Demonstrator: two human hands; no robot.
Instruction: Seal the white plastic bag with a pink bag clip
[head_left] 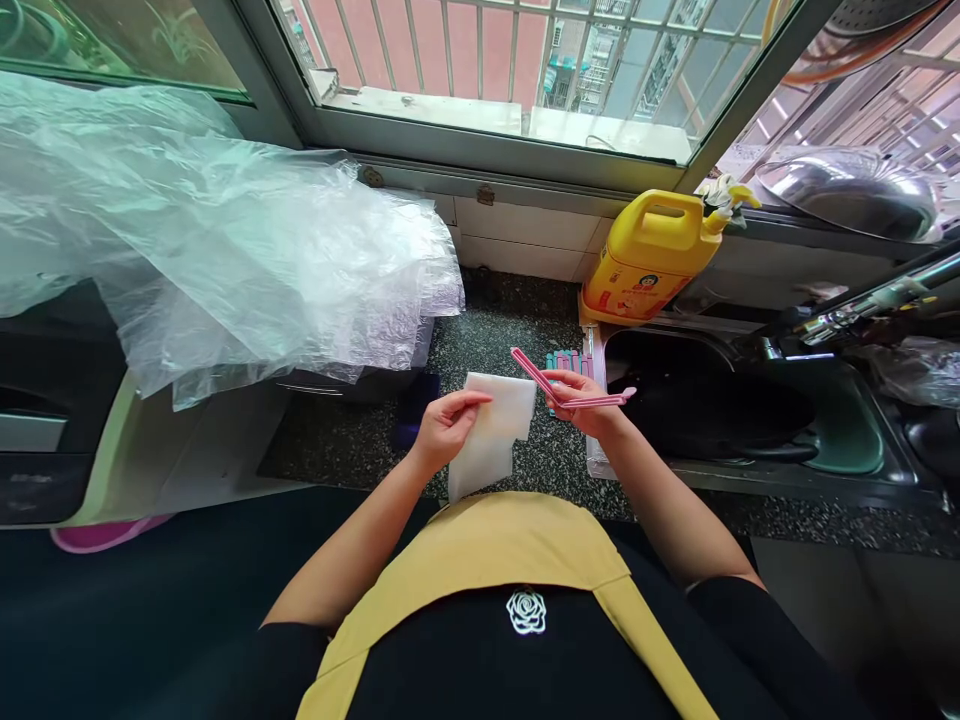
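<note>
My left hand [451,430] is closed in a pinch at the upper left part of a whitish, translucent plastic bag [484,462], which hangs or lies over the counter's front. Between the fingers of my right hand [581,400] is a pink bag clip [531,370], its two arms spread in a V with the hinge near my fingertips. Just behind that hand, several more sealing clips [566,360] in teal, pink and purple lie side by side, partly covered by the hand.
Right of the counter [517,315] is a sink [862,470] with a dark pan [720,410] in it. A yellow jug [645,265] with a pump stands at the sink's back left corner. Clear plastic sheeting [277,240] drapes over appliances on the left. A window runs behind.
</note>
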